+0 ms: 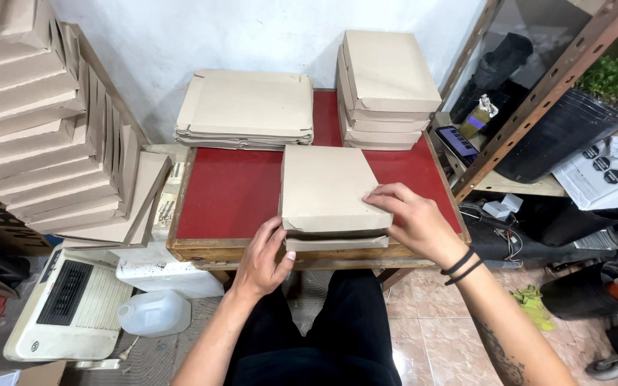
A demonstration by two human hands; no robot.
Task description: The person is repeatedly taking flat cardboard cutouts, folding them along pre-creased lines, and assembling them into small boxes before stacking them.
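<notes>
Here, going from the left, finished boxes lean in a slanting stack beside the red-topped table, with a pile of flat blanks at its back edge. The left hand presses curled fingers against the near-left corner of the cardboard box, gripping nothing fully. The right hand lies spread and flat on the lid's near-right corner, holding it down. The box sits at the table's front edge, slightly overhanging; uneven pressure could likely tip it off or crease the flap. Its long axis runs away from the person, toward the folded stack.
</notes>
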